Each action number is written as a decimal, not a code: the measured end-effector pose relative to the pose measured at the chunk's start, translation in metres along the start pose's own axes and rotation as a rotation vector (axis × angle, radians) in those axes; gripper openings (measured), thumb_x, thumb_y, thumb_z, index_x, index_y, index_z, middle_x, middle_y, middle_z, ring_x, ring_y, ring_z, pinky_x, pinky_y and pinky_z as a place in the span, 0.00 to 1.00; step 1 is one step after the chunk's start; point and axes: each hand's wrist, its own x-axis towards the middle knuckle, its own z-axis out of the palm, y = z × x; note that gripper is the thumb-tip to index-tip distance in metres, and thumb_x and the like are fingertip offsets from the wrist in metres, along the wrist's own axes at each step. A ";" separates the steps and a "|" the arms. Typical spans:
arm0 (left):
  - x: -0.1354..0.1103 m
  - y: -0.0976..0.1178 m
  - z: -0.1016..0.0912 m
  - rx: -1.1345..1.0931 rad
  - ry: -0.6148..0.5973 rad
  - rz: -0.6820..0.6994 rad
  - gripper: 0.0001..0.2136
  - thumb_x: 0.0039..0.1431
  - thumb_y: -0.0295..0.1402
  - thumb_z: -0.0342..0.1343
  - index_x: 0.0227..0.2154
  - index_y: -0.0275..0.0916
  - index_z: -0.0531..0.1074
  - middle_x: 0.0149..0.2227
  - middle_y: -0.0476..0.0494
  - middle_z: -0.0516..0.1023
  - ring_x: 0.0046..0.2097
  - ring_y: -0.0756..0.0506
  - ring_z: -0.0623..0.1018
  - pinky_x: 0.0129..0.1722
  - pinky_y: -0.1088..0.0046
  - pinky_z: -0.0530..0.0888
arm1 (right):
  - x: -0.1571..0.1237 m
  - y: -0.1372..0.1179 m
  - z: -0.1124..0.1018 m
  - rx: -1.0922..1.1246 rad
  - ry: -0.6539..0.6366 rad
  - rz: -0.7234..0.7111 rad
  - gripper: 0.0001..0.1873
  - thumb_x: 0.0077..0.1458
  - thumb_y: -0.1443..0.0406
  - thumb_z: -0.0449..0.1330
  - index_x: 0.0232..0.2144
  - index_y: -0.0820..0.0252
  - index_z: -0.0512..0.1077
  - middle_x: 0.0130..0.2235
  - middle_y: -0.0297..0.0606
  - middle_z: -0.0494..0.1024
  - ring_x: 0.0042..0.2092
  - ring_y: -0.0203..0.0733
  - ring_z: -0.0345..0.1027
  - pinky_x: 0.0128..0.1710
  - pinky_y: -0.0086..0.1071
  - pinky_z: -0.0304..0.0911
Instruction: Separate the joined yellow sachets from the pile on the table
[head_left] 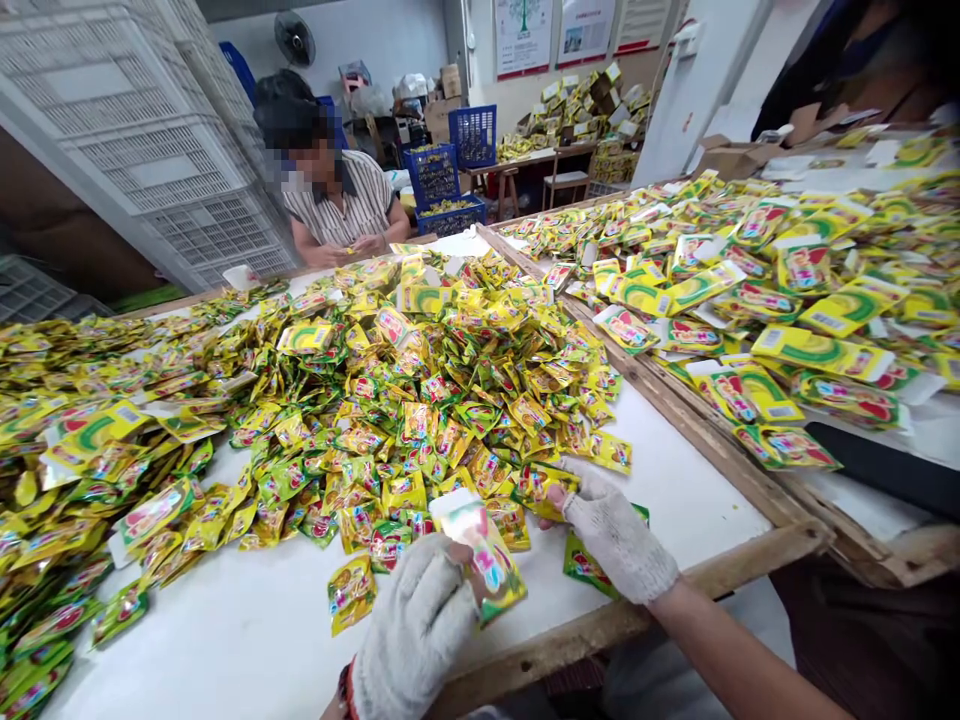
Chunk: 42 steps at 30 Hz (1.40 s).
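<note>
In a white knit glove, my left hand point(420, 615) is closed on a small flat printed carton point(491, 570) with a white flap at its upper end. My right hand point(611, 535), also gloved with bare fingertips, pinches a yellow sachet point(546, 488) by its right end. Under the right hand a green sachet point(585, 565) lies on the white tabletop, partly covered. Just beyond both hands spreads a big heap of yellow and green sachets point(420, 420). One yellow sachet point(350, 592) lies left of the carton.
A wooden strip point(675, 410) divides the table; flat cartons point(825, 300) pile up to its right, beside a dark flat object point(885, 465). More sachets and cartons cover the left side. Across the table a person point(341, 200) works near stacked white crates point(135, 130). Blue crates point(435, 175) stand behind.
</note>
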 end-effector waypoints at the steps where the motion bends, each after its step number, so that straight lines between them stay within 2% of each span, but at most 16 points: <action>1: -0.002 0.002 0.000 -0.042 -0.001 0.019 0.13 0.60 0.21 0.47 0.47 0.37 0.64 0.49 0.39 0.68 0.56 0.42 0.64 0.54 0.62 0.66 | -0.001 0.000 0.001 0.087 -0.068 0.030 0.28 0.54 0.54 0.59 0.51 0.62 0.60 0.45 0.43 0.71 0.32 0.34 0.68 0.28 0.26 0.62; 4: -0.006 -0.005 -0.002 -0.157 -0.055 0.056 0.17 0.61 0.22 0.45 0.52 0.40 0.60 0.58 0.38 0.60 0.62 0.43 0.58 0.58 0.66 0.65 | -0.005 0.001 0.004 0.308 -0.289 0.174 0.29 0.53 0.53 0.59 0.51 0.61 0.59 0.42 0.42 0.71 0.27 0.30 0.65 0.23 0.23 0.57; 6: -0.006 -0.019 -0.004 -0.186 -0.069 0.022 0.22 0.59 0.19 0.44 0.55 0.40 0.58 0.61 0.36 0.56 0.63 0.43 0.58 0.58 0.65 0.65 | -0.004 0.004 0.007 0.300 -0.323 0.176 0.27 0.53 0.53 0.60 0.49 0.63 0.61 0.40 0.43 0.71 0.27 0.31 0.65 0.23 0.23 0.58; 10: 0.003 -0.035 -0.006 -0.137 0.133 -0.323 0.23 0.60 0.20 0.44 0.57 0.40 0.58 0.55 0.39 0.65 0.57 0.48 0.67 0.58 0.69 0.65 | -0.002 0.010 0.025 0.279 -0.085 0.062 0.25 0.52 0.54 0.61 0.46 0.65 0.62 0.42 0.45 0.71 0.31 0.36 0.68 0.25 0.26 0.61; 11: 0.006 -0.031 -0.005 -0.099 0.158 -0.369 0.22 0.60 0.25 0.48 0.58 0.39 0.58 0.54 0.40 0.67 0.56 0.48 0.68 0.58 0.69 0.66 | -0.002 0.010 0.031 0.300 -0.023 0.047 0.25 0.52 0.53 0.60 0.45 0.65 0.62 0.41 0.44 0.71 0.31 0.36 0.68 0.25 0.26 0.61; 13: 0.011 -0.016 0.002 0.007 0.094 -0.384 0.32 0.55 0.39 0.58 0.59 0.34 0.55 0.53 0.35 0.67 0.55 0.41 0.68 0.56 0.63 0.67 | -0.005 0.009 0.044 0.277 0.031 0.015 0.25 0.53 0.53 0.59 0.45 0.65 0.62 0.39 0.43 0.72 0.31 0.36 0.68 0.25 0.27 0.62; 15: 0.015 0.000 0.013 0.133 -0.040 -0.435 0.40 0.47 0.43 0.64 0.60 0.31 0.54 0.51 0.32 0.67 0.52 0.35 0.68 0.53 0.55 0.68 | -0.010 0.007 0.053 0.190 0.002 -0.003 0.25 0.54 0.53 0.58 0.47 0.65 0.62 0.37 0.43 0.73 0.29 0.36 0.68 0.26 0.29 0.64; 17: 0.015 0.008 0.022 0.200 -0.094 -0.516 0.36 0.47 0.34 0.63 0.58 0.32 0.55 0.49 0.34 0.68 0.48 0.37 0.70 0.48 0.57 0.70 | -0.015 0.006 0.054 0.119 -0.050 0.011 0.27 0.55 0.54 0.57 0.52 0.64 0.60 0.38 0.43 0.73 0.29 0.37 0.68 0.27 0.30 0.66; 20: 0.011 0.002 0.025 0.136 -0.145 -0.534 0.31 0.49 0.28 0.59 0.56 0.38 0.57 0.50 0.38 0.66 0.49 0.40 0.69 0.45 0.62 0.71 | -0.016 0.006 0.040 -0.015 -0.046 0.011 0.29 0.58 0.52 0.51 0.56 0.64 0.55 0.39 0.43 0.73 0.30 0.38 0.69 0.27 0.30 0.66; 24: 0.008 -0.008 0.017 0.021 -0.284 -0.520 0.31 0.48 0.27 0.56 0.57 0.47 0.57 0.48 0.44 0.66 0.48 0.42 0.67 0.44 0.64 0.70 | -0.010 0.002 0.018 -0.487 -0.062 0.010 0.22 0.59 0.55 0.50 0.49 0.65 0.64 0.27 0.38 0.72 0.25 0.37 0.66 0.26 0.30 0.61; 28: 0.006 0.003 0.022 0.015 -0.250 -0.456 0.32 0.42 0.21 0.52 0.54 0.44 0.61 0.49 0.44 0.66 0.49 0.41 0.66 0.47 0.63 0.68 | -0.008 -0.004 0.019 -0.767 -0.140 -0.195 0.15 0.56 0.59 0.53 0.39 0.62 0.71 0.39 0.40 0.74 0.39 0.41 0.67 0.41 0.33 0.61; 30: 0.006 0.011 0.027 -0.019 -0.197 -0.444 0.31 0.40 0.21 0.51 0.53 0.42 0.62 0.49 0.42 0.66 0.49 0.41 0.65 0.48 0.61 0.67 | -0.010 -0.005 0.024 -0.790 -0.116 -0.233 0.14 0.55 0.59 0.52 0.37 0.62 0.71 0.38 0.39 0.73 0.40 0.40 0.66 0.42 0.32 0.61; 33: 0.009 0.018 0.028 -0.157 -0.184 -0.531 0.31 0.42 0.22 0.52 0.53 0.40 0.60 0.49 0.42 0.66 0.48 0.42 0.65 0.50 0.61 0.66 | -0.015 -0.002 0.027 -0.709 0.002 -0.141 0.20 0.52 0.55 0.51 0.41 0.64 0.69 0.32 0.40 0.72 0.32 0.39 0.65 0.34 0.31 0.62; 37: 0.017 0.019 0.022 -0.234 -0.295 -0.652 0.29 0.47 0.29 0.55 0.55 0.43 0.59 0.48 0.43 0.66 0.47 0.41 0.65 0.48 0.61 0.67 | -0.019 0.009 0.022 -0.665 0.059 -0.037 0.31 0.48 0.47 0.48 0.40 0.68 0.70 0.23 0.43 0.70 0.24 0.40 0.62 0.27 0.32 0.61; 39: 0.019 0.018 0.019 -0.245 -0.320 -0.661 0.29 0.47 0.33 0.57 0.55 0.44 0.58 0.48 0.43 0.66 0.46 0.41 0.65 0.47 0.61 0.68 | -0.018 0.013 0.019 -0.658 -0.076 0.055 0.39 0.47 0.43 0.46 0.46 0.71 0.69 0.19 0.42 0.68 0.22 0.40 0.61 0.25 0.32 0.59; 42: 0.021 0.016 0.016 -0.250 -0.326 -0.655 0.30 0.47 0.35 0.58 0.55 0.44 0.57 0.48 0.44 0.65 0.46 0.41 0.65 0.46 0.61 0.69 | -0.016 0.010 0.017 -0.571 -0.352 0.239 0.53 0.45 0.38 0.45 0.61 0.73 0.54 0.16 0.39 0.67 0.18 0.40 0.59 0.20 0.31 0.54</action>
